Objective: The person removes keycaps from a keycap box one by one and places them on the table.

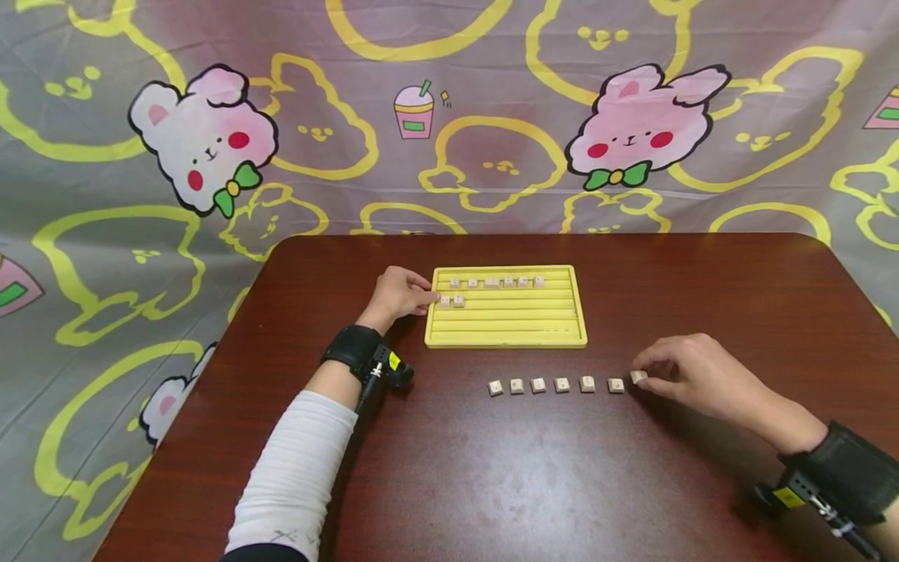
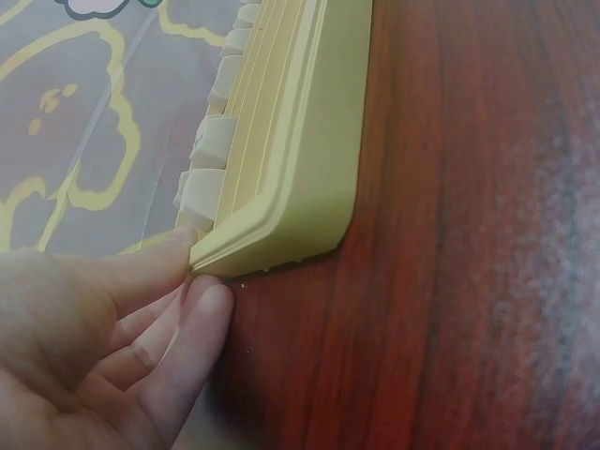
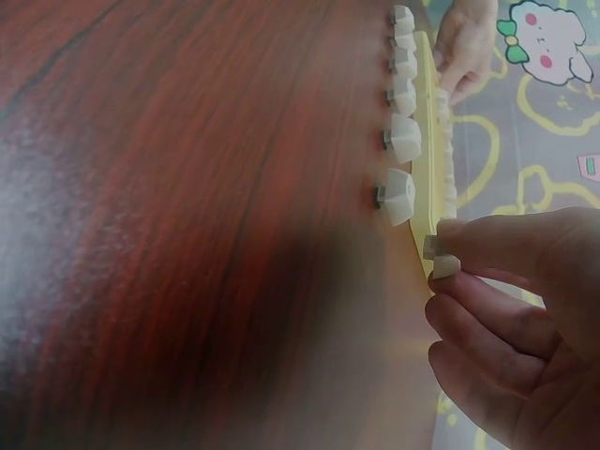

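Observation:
My left hand (image 1: 400, 293) pinches the left rim of a shallow yellow tray (image 1: 506, 341), thumb on top and a finger against its outer side in the left wrist view. Ridges run across the tray. A row of several beige keycaps (image 1: 492, 282) lines its top groove, and two more keycaps (image 1: 458, 301) sit at the left end of the groove below. Off to the right, my right hand (image 1: 709, 378) pinches a single keycap (image 3: 447, 267) between thumb and index finger. It is at the right end of a spaced row of keycaps (image 1: 562, 385) on the table.
The dark red-brown wooden table (image 1: 449, 484) has a glossy patch of glare in front. Behind it hangs a grey cloth (image 1: 485, 94) with cartoon rabbits and yellow outlines. Each wrist wears a black strap with a small camera.

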`<state>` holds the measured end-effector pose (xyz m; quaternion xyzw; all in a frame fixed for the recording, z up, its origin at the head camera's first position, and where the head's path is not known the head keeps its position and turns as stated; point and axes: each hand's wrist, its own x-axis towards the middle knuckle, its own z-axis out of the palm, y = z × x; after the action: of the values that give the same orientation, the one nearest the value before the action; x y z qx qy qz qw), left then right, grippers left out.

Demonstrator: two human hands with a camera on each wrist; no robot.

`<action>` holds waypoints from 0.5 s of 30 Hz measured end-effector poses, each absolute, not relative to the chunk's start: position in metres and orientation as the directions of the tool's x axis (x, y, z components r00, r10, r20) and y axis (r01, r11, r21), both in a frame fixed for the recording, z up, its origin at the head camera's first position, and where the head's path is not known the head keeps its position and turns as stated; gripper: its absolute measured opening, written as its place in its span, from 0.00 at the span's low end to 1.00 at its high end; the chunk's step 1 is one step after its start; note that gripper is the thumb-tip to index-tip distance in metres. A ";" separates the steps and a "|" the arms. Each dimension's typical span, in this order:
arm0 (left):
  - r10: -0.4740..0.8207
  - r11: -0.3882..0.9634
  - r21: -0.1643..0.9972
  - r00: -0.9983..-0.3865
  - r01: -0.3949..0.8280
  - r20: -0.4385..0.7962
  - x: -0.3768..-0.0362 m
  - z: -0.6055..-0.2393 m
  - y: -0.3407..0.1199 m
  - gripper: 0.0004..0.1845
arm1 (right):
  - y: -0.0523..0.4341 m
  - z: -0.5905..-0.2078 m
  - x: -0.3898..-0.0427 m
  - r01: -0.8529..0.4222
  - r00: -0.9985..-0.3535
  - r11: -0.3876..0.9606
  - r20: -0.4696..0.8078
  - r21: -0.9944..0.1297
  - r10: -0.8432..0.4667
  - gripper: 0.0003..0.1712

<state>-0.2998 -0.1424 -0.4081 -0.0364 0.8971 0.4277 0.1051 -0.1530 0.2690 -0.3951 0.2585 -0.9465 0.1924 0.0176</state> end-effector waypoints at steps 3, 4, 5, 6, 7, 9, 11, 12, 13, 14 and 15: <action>0.020 0.630 0.760 -0.974 -0.162 -0.225 -0.299 -0.408 -0.143 0.17 | 0.270 -0.397 -0.152 -0.505 -0.861 0.787 0.143 -0.356 -0.488 0.07; 0.019 0.625 0.763 -0.974 -0.165 -0.227 -0.299 -0.408 -0.143 0.17 | 0.271 -0.398 -0.152 -0.508 -0.859 0.785 0.147 -0.355 -0.490 0.07; 0.018 0.620 0.766 -0.973 -0.168 -0.229 -0.298 -0.407 -0.143 0.17 | 0.271 -0.399 -0.151 -0.511 -0.858 0.783 0.151 -0.356 -0.491 0.08; 0.017 0.616 0.769 -0.973 -0.170 -0.229 -0.298 -0.407 -0.143 0.17 | 0.272 -0.399 -0.151 -0.515 -0.855 0.780 0.155 -0.354 -0.494 0.08; 0.017 0.613 0.772 -0.973 -0.172 -0.230 -0.298 -0.407 -0.143 0.17 | 0.272 -0.400 -0.151 -0.519 -0.853 0.778 0.158 -0.354 -0.497 0.08; 0.019 0.606 0.777 -0.973 -0.172 -0.230 -0.297 -0.406 -0.143 0.17 | 0.274 -0.401 -0.150 -0.526 -0.849 0.774 0.164 -0.353 -0.502 0.09; 0.019 0.605 0.778 -0.973 -0.172 -0.230 -0.297 -0.406 -0.143 0.17 | 0.275 -0.402 -0.150 -0.527 -0.849 0.773 0.165 -0.353 -0.503 0.09; 0.020 0.605 0.778 -0.973 -0.172 -0.230 -0.297 -0.406 -0.143 0.17 | 0.275 -0.403 -0.151 -0.529 -0.847 0.772 0.167 -0.352 -0.504 0.09; 0.021 0.606 0.777 -0.973 -0.172 -0.231 -0.298 -0.407 -0.143 0.17 | 0.275 -0.404 -0.151 -0.528 -0.848 0.774 0.167 -0.351 -0.503 0.09; 0.022 0.608 0.776 -0.973 -0.170 -0.230 -0.298 -0.407 -0.143 0.17 | 0.276 -0.404 -0.151 -0.526 -0.849 0.775 0.166 -0.351 -0.502 0.09; 0.023 0.611 0.774 -0.973 -0.167 -0.228 -0.299 -0.408 -0.143 0.17 | 0.276 -0.405 -0.151 -0.526 -0.849 0.774 0.164 -0.352 -0.502 0.09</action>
<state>-0.2989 -0.1430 -0.4082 -0.0402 0.8909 0.4392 0.1082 -0.1508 0.2763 -0.4045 0.2731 -0.9413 0.1959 0.0303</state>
